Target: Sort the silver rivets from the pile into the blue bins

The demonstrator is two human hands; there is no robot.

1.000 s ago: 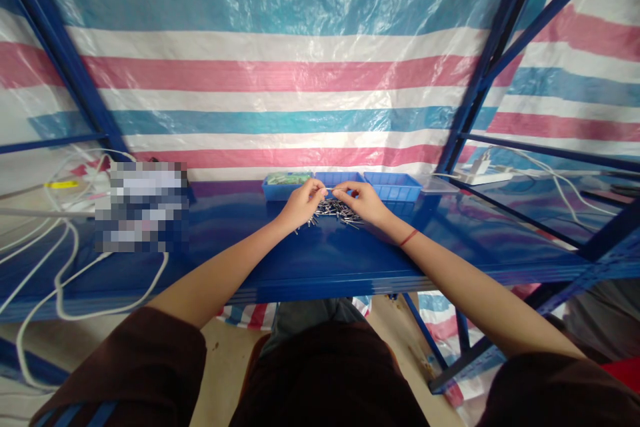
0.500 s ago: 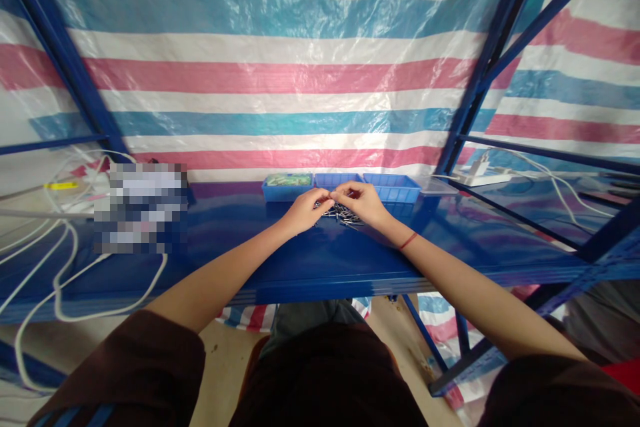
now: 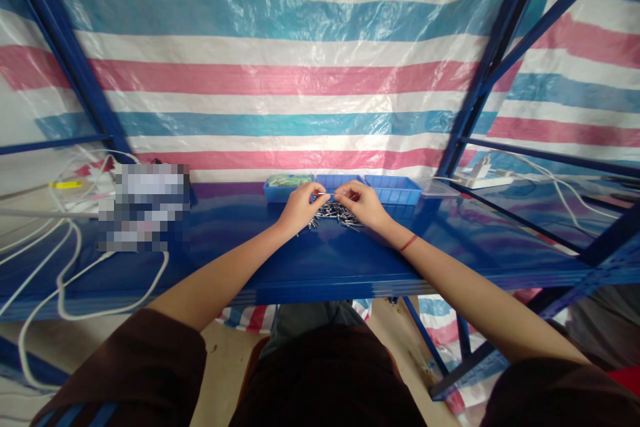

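Note:
Over a loose pile of small, slim metal pieces (image 3: 336,209), both hands are raised close together. Thumb and fingertips of my left hand (image 3: 301,207) pinch a thin pale rod-like piece (image 3: 324,194), its end pointing toward the other hand. My right hand (image 3: 365,204) is closed in a pinch as well; a slender bit seems to show at its fingers, too small to name. A narrow gap separates the two sets of fingertips. Just behind the hands stand a blue bin (image 3: 277,195) with greenish plastic-looking contents, a second blue bin (image 3: 340,180) partly hidden, and a third blue bin (image 3: 395,195).
All this rests on a blue metal shelf (image 3: 300,267). White cables (image 3: 63,280) and a blurred-out item (image 3: 145,207) occupy the left side. A clear flat lid (image 3: 440,188) lies beside the right bin, and a white power strip (image 3: 483,177) sits farther right.
My fingertips, touching before, have moved slightly apart. The thin piece in my left hand and more of the metal pile now show between them.

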